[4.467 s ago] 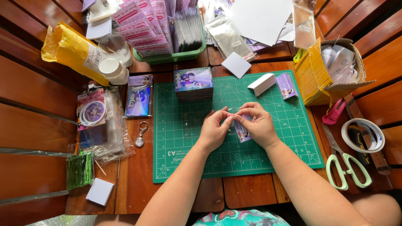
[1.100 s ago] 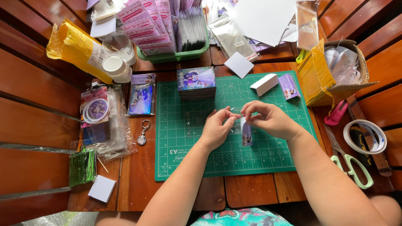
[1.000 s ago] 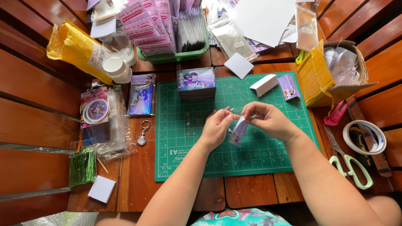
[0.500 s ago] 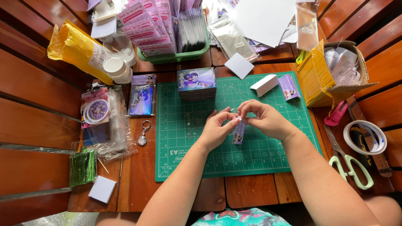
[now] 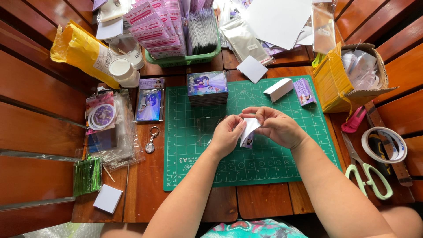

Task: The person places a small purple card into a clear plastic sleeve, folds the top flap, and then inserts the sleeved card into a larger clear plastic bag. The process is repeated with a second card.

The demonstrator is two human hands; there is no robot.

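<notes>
The left hand (image 5: 227,134) hides part of the small card (image 5: 248,132).

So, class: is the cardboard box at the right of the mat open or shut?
Open. The cardboard box has its flaps folded outward, and crumpled clear wrappers show inside, beside a yellow bundle.

Two hands over one green cutting mat (image 5: 273,163), sharing one small printed card (image 5: 248,132). On the mat's far edge, one stack of photo cards (image 5: 207,88) and one white box (image 5: 278,89). One keyring (image 5: 151,140) on the left. Right side: one pair of scissors (image 5: 368,169), one tape roll (image 5: 384,144), one cardboard box (image 5: 352,77). Far off, one green basket (image 5: 187,59).
</notes>
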